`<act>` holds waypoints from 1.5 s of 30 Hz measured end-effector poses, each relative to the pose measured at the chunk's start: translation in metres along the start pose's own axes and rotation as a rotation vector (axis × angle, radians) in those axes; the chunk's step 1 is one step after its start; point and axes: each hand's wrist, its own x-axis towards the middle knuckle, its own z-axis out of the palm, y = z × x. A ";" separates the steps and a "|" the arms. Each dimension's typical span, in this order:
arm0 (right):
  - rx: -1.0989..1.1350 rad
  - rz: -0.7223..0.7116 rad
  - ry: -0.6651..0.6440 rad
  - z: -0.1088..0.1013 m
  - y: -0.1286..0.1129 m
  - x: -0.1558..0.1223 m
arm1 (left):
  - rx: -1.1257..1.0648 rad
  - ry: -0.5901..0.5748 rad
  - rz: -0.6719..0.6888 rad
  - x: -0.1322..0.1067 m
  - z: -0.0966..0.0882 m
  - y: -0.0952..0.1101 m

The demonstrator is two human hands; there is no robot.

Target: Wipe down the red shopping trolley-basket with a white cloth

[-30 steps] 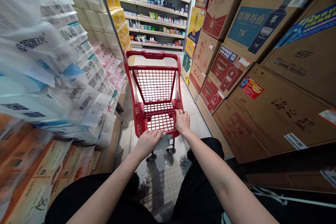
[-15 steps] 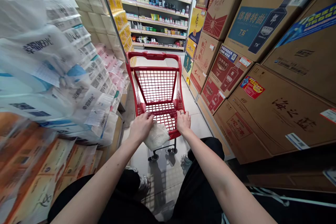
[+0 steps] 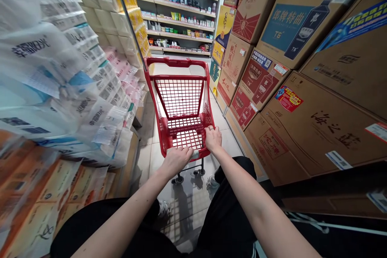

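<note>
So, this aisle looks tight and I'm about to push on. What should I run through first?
Grip: the left hand and right hand are both on the near rim of the red wire shopping cart: ok.
Wheels: the visible casters stand on the floor tiles: ok.
Load: the pale soft item under the left hand is mostly hidden, so whether it is secure: cannot tell.
Left side: the plastic-wrapped packs stand apart from the cart: ok.
Right side: the stacked liquor cartons stand apart from the cart: ok.
</note>
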 end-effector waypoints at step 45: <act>-0.022 -0.257 -0.349 -0.021 -0.018 -0.019 | -0.038 0.162 -0.435 -0.002 -0.012 -0.004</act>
